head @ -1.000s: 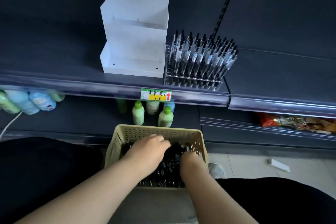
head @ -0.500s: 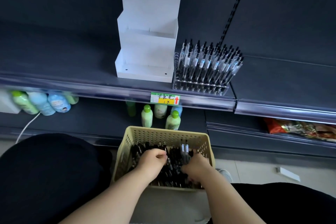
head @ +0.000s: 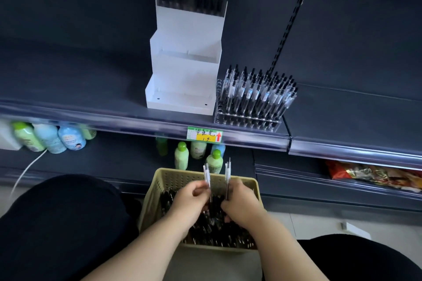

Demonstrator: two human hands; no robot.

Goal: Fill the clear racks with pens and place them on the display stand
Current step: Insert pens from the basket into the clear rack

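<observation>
Delta vs half a second ago: we had both hands buried in the pile, and now both are raised with pens pulled clear of it.

The left hand (head: 190, 196) holds the left-hand pens (head: 206, 174), a couple of clear barrels. They stand upright out of its curled fingers (head: 201, 189), ends poking past the far rim of the basket (head: 157, 191). The right hand (head: 242, 201) grips the right-hand pens (head: 228, 173) the same way, fingers wrapped tight round the barrels. We can't tell the exact count in either hand. The two bunches run near parallel, close but not touching.

The loose pens (head: 217, 230) lie directly under both sets of fingers, filling the basket.

The clear rack (head: 246, 118) sits well beyond the fingertips, up and slightly right on the shelf (head: 91, 89), packed with upright pens. The display stand (head: 185, 70) is just beside the rack, straight ahead of the left fingers. Its top tier carries dark pens.
</observation>
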